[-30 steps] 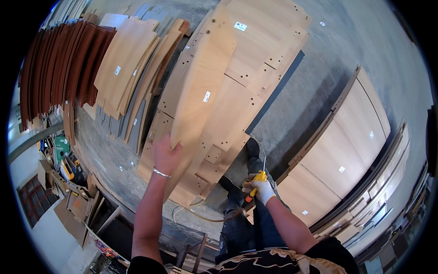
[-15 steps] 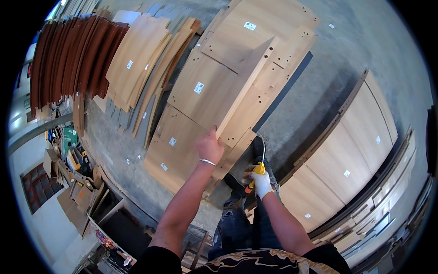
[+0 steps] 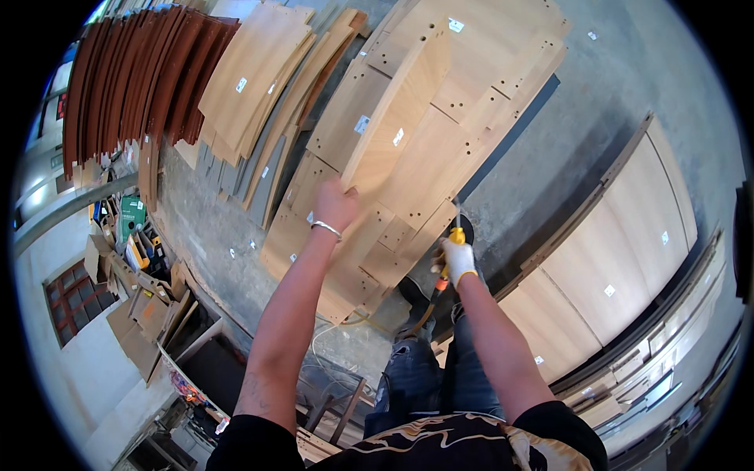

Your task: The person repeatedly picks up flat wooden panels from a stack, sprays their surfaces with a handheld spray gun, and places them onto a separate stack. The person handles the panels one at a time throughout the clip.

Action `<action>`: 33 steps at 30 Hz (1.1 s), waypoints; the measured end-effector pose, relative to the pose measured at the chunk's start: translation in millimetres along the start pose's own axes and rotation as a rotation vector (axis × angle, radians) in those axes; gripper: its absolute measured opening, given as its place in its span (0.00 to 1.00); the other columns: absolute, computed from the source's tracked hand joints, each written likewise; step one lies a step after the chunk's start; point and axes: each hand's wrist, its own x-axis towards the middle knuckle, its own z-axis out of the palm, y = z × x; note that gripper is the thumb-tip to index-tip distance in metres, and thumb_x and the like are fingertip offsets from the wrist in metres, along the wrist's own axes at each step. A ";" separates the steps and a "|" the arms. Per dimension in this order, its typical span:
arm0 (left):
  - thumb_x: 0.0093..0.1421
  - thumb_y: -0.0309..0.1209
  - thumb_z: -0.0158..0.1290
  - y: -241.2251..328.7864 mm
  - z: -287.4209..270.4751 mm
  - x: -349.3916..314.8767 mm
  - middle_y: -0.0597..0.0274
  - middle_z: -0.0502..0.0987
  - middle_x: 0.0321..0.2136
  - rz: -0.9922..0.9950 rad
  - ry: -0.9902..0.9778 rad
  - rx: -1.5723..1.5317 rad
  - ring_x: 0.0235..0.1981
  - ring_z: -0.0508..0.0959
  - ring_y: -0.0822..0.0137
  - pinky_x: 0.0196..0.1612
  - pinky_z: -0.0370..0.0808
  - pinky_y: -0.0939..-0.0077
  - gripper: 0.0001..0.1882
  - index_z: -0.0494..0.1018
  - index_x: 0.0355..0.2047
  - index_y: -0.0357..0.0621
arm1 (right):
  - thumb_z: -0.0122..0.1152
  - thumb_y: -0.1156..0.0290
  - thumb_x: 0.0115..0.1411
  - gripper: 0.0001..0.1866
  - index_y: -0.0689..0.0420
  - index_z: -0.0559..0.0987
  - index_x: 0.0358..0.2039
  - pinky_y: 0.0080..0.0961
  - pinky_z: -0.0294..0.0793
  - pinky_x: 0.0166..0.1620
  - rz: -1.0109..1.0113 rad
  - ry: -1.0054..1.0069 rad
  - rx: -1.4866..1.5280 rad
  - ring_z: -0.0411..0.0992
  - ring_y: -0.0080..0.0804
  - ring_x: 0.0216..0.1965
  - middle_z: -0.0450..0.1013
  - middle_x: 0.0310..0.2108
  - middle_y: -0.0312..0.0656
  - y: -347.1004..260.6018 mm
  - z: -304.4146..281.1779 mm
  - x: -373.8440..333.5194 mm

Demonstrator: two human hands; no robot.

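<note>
My left hand [image 3: 336, 206], bare with a white bracelet at the wrist, is closed on the near end of a long light-wood panel [image 3: 393, 133]. That panel stands tilted on its edge, a white label on its face. Beneath it lie flat light-wood panels [image 3: 514, 39] with dark drilled holes. In a white glove, my right hand [image 3: 458, 257] grips a yellow air blow gun [image 3: 457, 235]. Its thin nozzle points away from me, near the right edge of the flat panels. An orange fitting and a hose [image 3: 425, 320] hang below the grip.
Stacked reddish-brown boards [image 3: 149, 78] and light-wood panels [image 3: 251, 74] stand at the far left. On the right is another stack of wide panels [image 3: 589, 275]. Cardboard pieces [image 3: 129, 337] pile up at the lower left. Grey concrete floor [image 3: 542, 149] runs between the stacks.
The panel's top edge has swung left with my left hand, and its labelled face now shows. My right hand has moved slightly up and right with the blow gun.
</note>
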 end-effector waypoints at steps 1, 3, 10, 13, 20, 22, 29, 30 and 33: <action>0.50 0.31 0.60 8.8 -7.6 -2.2 0.36 0.78 0.27 0.018 0.023 0.008 0.32 0.79 0.39 0.37 0.75 0.53 0.16 0.76 0.35 0.30 | 0.55 0.70 0.60 0.11 0.67 0.74 0.31 0.34 0.75 0.15 0.146 -0.011 -0.112 0.73 0.40 0.15 0.73 0.19 0.49 22.2 8.0 6.3; 0.50 0.31 0.61 17.1 -21.5 -13.2 0.37 0.78 0.26 0.040 0.086 0.028 0.32 0.79 0.39 0.37 0.75 0.52 0.16 0.76 0.35 0.30 | 0.56 0.69 0.59 0.10 0.66 0.75 0.30 0.37 0.74 0.14 0.280 -0.116 -0.181 0.73 0.41 0.14 0.75 0.21 0.49 70.3 38.6 -7.7; 0.52 0.29 0.58 -2.8 -25.1 -30.9 0.40 0.79 0.32 0.068 0.202 0.015 0.36 0.79 0.41 0.40 0.75 0.52 0.17 0.76 0.43 0.37 | 0.59 0.70 0.60 0.09 0.63 0.77 0.35 0.33 0.78 0.20 0.253 -0.143 -0.019 0.75 0.36 0.20 0.77 0.26 0.46 108.1 64.0 -32.1; 0.53 0.30 0.58 -6.3 1.1 -27.8 0.42 0.80 0.30 0.003 0.157 -0.060 0.34 0.79 0.42 0.39 0.76 0.52 0.17 0.76 0.44 0.40 | 0.59 0.70 0.60 0.09 0.64 0.77 0.35 0.33 0.78 0.19 0.181 -0.002 0.067 0.75 0.37 0.20 0.77 0.26 0.46 76.1 32.1 -21.0; 0.54 0.30 0.57 1.5 47.7 -15.0 0.44 0.80 0.30 -0.090 0.012 0.002 0.33 0.80 0.43 0.38 0.77 0.52 0.17 0.76 0.45 0.44 | 0.55 0.72 0.61 0.08 0.62 0.77 0.39 0.32 0.78 0.20 -0.068 -0.025 0.022 0.74 0.32 0.20 0.78 0.31 0.47 3.5 -0.1 -4.2; 0.54 0.30 0.57 2.4 48.6 -16.8 0.45 0.80 0.30 -0.081 -0.006 -0.006 0.33 0.80 0.44 0.39 0.77 0.52 0.17 0.76 0.46 0.45 | 0.55 0.73 0.61 0.08 0.63 0.77 0.39 0.31 0.79 0.20 -0.082 -0.046 -0.069 0.75 0.32 0.20 0.78 0.31 0.46 -2.6 2.5 -5.0; 0.55 0.32 0.58 -10.1 27.3 -9.8 0.43 0.80 0.34 -0.171 -0.012 -0.064 0.37 0.79 0.43 0.42 0.75 0.52 0.17 0.73 0.46 0.44 | 0.58 0.74 0.59 0.09 0.64 0.75 0.38 0.27 0.78 0.19 0.017 -0.133 -0.115 0.75 0.32 0.18 0.76 0.28 0.44 28.0 32.4 -15.5; 0.55 0.33 0.58 -17.2 18.6 -5.2 0.43 0.80 0.35 -0.155 -0.016 -0.055 0.37 0.79 0.43 0.42 0.75 0.52 0.18 0.73 0.46 0.44 | 0.57 0.74 0.59 0.08 0.64 0.75 0.38 0.27 0.78 0.19 0.026 -0.124 -0.088 0.75 0.32 0.18 0.76 0.28 0.44 29.8 35.6 -19.4; 0.56 0.33 0.56 -57.6 14.2 -27.3 0.44 0.80 0.31 -0.167 -0.056 -0.005 0.35 0.79 0.42 0.41 0.75 0.51 0.18 0.73 0.47 0.44 | 0.58 0.74 0.59 0.08 0.63 0.76 0.38 0.28 0.78 0.20 0.057 -0.100 -0.091 0.76 0.32 0.20 0.77 0.30 0.44 31.4 33.2 -25.0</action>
